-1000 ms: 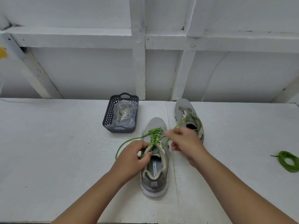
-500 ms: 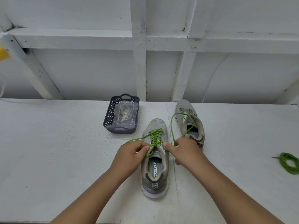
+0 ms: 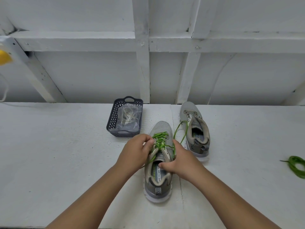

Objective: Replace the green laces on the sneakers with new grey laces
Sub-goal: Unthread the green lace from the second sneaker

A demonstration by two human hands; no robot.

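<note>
While the near sneaker point(image 3: 158, 164) is being unlaced, both hands work at its throat.

At far left sits the basket point(image 3: 113, 119) with a clear bag point(image 3: 129, 117), likely the grey laces, kept within reach; the left hand point(image 3: 134, 153) pinches the green lace point(image 3: 159, 140) near the upper eyelets, apparently to draw it out; the right hand point(image 3: 182, 160) grips the collar to steady the shoe; beyond lies the second sneaker point(image 3: 194, 129), its lace gone; a removed lace point(image 3: 296, 166) is coiled at far right.

A white painted table point(image 3: 57, 154) with a rough surface fills the lower part. Behind it stands a white wall point(image 3: 99, 76) with wooden beams point(image 3: 142, 63), upright, horizontal and diagonal. Light is soft and even.
</note>
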